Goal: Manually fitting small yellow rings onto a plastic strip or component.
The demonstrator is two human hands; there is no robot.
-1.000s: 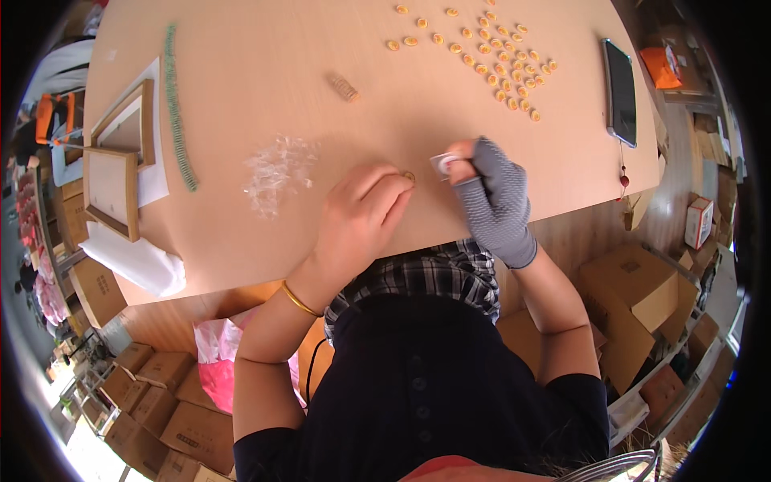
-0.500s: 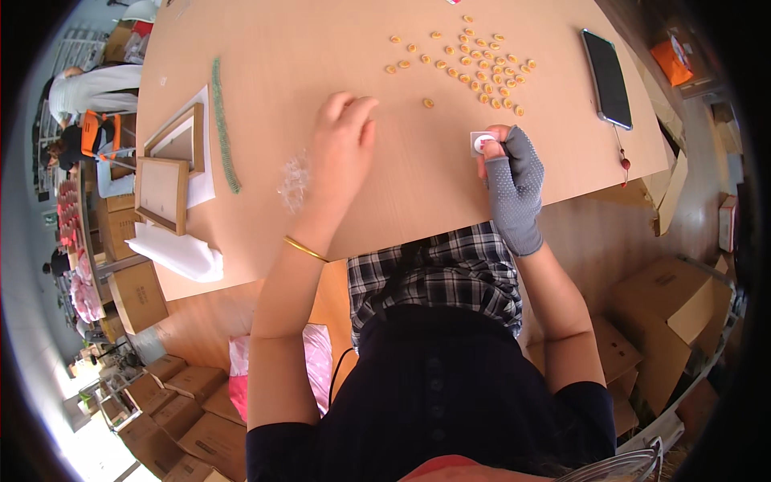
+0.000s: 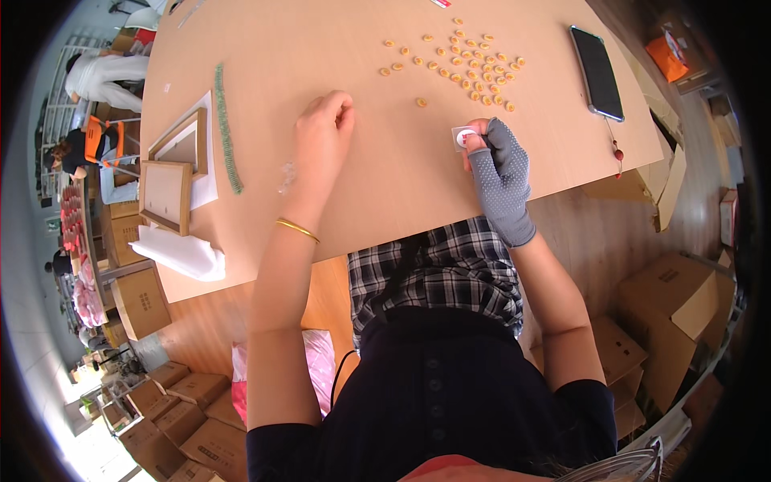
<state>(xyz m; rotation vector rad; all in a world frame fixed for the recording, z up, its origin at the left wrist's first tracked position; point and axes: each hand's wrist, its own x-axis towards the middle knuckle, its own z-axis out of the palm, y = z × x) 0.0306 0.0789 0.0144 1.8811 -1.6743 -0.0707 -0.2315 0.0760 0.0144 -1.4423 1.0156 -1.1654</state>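
My right hand (image 3: 499, 165), in a grey dotted glove with bare thumb and fingertips, pinches a small clear square packet (image 3: 460, 135). A white round piece with a red mark shows in it, partly behind the thumb. My bare left hand (image 3: 323, 132) hovers over the table with its fingers curled closed; whatever they may hold is hidden. Beside that wrist lie clear plastic scraps (image 3: 287, 178), partly covered by the arm. Small orange-yellow oval pieces (image 3: 472, 74) are scattered beyond my right hand, and a single oval piece (image 3: 422, 103) lies nearer.
A phone (image 3: 596, 74) with a beaded strap lies at the right table edge. Leftward are a green strip (image 3: 226, 128), two wooden frames (image 3: 165, 195) on white paper and a folded white sheet (image 3: 178, 253). Cardboard boxes (image 3: 671, 297) stand on the floor. People are in the background at left.
My left hand has curled its fingers closed and shifted slightly left. The right hand, still pinching the packet, has moved a little left and up. The view has shifted slightly.
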